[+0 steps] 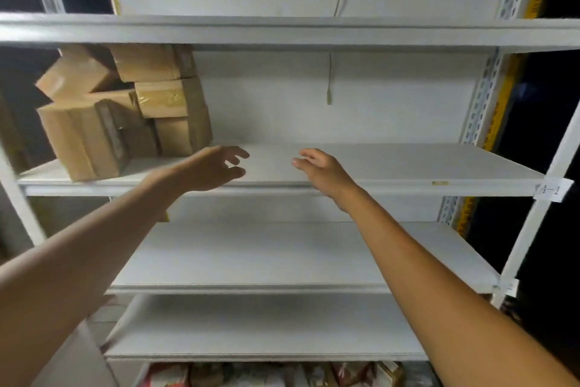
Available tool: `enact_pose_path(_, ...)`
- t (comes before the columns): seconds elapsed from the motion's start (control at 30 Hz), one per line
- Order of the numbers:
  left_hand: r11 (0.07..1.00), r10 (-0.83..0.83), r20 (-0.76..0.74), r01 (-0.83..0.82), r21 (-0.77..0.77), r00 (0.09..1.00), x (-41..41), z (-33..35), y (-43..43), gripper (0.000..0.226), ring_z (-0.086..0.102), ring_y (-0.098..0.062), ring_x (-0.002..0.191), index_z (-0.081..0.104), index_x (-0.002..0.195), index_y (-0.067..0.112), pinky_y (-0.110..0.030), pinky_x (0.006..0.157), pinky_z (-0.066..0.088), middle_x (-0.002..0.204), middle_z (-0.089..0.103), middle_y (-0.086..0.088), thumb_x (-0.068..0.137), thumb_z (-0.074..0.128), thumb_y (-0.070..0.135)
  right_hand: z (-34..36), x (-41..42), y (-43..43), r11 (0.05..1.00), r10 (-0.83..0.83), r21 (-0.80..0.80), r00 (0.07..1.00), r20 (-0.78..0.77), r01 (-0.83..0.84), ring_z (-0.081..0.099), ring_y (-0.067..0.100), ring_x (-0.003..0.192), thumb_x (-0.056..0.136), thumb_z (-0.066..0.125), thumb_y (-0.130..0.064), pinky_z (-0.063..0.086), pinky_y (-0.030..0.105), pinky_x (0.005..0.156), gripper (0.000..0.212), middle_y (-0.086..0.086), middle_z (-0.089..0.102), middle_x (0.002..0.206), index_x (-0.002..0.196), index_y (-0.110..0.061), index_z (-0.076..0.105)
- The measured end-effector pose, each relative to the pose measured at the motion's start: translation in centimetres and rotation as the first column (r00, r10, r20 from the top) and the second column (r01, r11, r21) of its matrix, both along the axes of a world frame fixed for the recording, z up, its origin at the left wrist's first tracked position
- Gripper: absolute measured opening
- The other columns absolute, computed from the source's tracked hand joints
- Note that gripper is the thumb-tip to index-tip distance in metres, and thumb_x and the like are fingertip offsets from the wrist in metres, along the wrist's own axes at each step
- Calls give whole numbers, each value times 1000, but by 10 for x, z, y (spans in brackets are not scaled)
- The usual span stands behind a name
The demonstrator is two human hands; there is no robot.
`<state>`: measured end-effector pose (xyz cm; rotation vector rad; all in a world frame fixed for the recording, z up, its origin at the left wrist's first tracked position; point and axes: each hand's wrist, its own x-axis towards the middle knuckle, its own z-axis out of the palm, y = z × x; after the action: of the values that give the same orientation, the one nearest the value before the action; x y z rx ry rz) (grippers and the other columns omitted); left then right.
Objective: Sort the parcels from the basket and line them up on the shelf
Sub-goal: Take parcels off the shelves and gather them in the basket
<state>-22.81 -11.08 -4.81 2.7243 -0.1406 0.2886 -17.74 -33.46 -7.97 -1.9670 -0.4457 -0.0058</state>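
On shelf upright [533,229], handwritten paper tag [554,189]

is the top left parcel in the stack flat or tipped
Tipped: the top left parcel sits at an angle, its edges slanting against the level shelf board.

A white back panel [392,98] is closing off the rear, and a thin cord [330,73] is hanging down in front of it. At the right a perforated white upright [480,104] is standing beside a yellow strip [499,104]; darkness is filling both sides.
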Motion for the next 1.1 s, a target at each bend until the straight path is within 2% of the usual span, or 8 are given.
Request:
enact_pose_path(0.13, 997, 74, 29, -73, -32, 997, 0, -1, 47, 37, 63, -22, 105, 55, 130, 19, -29, 91, 46, 127, 61, -8, 94, 58, 22, -5, 13, 59, 996, 86, -3, 996, 10, -86, 45, 19, 132, 95, 58, -38, 38, 32, 105, 51, 7, 45, 147, 140, -19, 47)
enact_pose_path(0.3, 984, 176, 0, -176, -22, 984, -3, -9, 92, 40, 62, -21, 107, 51, 135, 19, -27, 89, 45, 131, 58, -6, 95, 56, 22, -10, 37, 117, 985, 173, -23, 984, 38, -172, 46, 19, 133, 93, 61, -36, 37, 35, 110, 49, 9, 49, 144, 137, -17, 50)
enact_pose_path(0.47, 940, 337, 31, -335, -60, 941, -10, -13, 137, 38, 60, -24, 110, 54, 133, 16, -27, 89, 43, 126, 62, -7, 95, 56, 16, -17, 64, 166, 953, 301, -32, 953, 30, -300, 42, 18, 136, 93, 61, -35, 36, 34, 110, 49, 8, 48, 145, 138, -18, 50)
enact_pose_path(0.6, 896, 441, -8, -441, -43, 897, -25, -9, 170, 36, 58, -24, 112, 55, 130, 15, -32, 95, 46, 127, 61, -8, 95, 56, 15, -12, 80, 212, 912, 409, -18, 912, 24, -409, 41, 17, 137, 93, 61, -35, 34, 31, 108, 50, 6, 46, 145, 139, -19, 49)
enact_pose_path(0.77, 825, 558, -7, -555, -109, 830, -46, -7, 210, 36, 57, -14, 102, 51, 131, 19, -15, 72, 47, 119, 58, -1, 95, 55, 15, -7, 85, 272, 846, 532, 16, 847, 5, -532, 43, 19, 135, 94, 60, -33, 32, 26, 102, 52, 11, 44, 147, 142, -18, 47)
enact_pose_path(1.0, 737, 658, -21, -650, -186, 753, -45, -17, 284, 48, 60, -18, 111, 43, 137, 25, -17, 75, 48, 131, 56, -4, 92, 61, 21, -14, 96, 354, 796, 604, 57, 797, -16, -602, 44, 23, 133, 93, 63, -30, 37, 34, 105, 53, 13, 43, 147, 141, -18, 45)
enact_pose_path(1.1, 723, 665, -20, -651, -232, 746, -26, -20, 315, 57, 58, -20, 115, 35, 143, 23, -25, 85, 49, 138, 51, -6, 92, 61, 23, -16, 108, 388, 812, 580, 79, 814, -3, -578, 45, 23, 132, 92, 64, -27, 39, 34, 104, 54, 13, 44, 146, 141, -18, 44)
